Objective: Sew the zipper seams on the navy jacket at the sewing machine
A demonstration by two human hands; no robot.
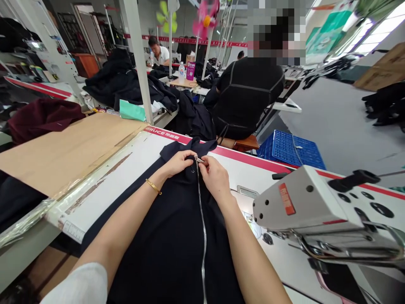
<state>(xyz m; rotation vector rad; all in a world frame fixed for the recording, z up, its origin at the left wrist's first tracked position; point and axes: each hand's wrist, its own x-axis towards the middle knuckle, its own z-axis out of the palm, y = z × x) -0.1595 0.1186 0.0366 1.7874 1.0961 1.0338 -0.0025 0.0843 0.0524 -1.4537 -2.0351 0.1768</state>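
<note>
A dark navy garment (164,236) lies over the white sewing table, its silver zipper (203,236) running from the near edge up to both hands. My left hand (179,164), with a gold bangle on the wrist, pinches the garment at the zipper's top end. Just right of it, my right hand (215,175) has its thumb and forefinger closed on the small metal zipper pull (199,159). The two hands' fingertips nearly meet there. Dark collar-like fabric (190,147) bunches beyond them.
On the right a white sewing machine (297,207) juts over the table (247,166). Brown cardboard (72,147) lies at left, near maroon cloth (47,120). A blue crate (294,150) and a seated person in black (248,93) are beyond the far edge.
</note>
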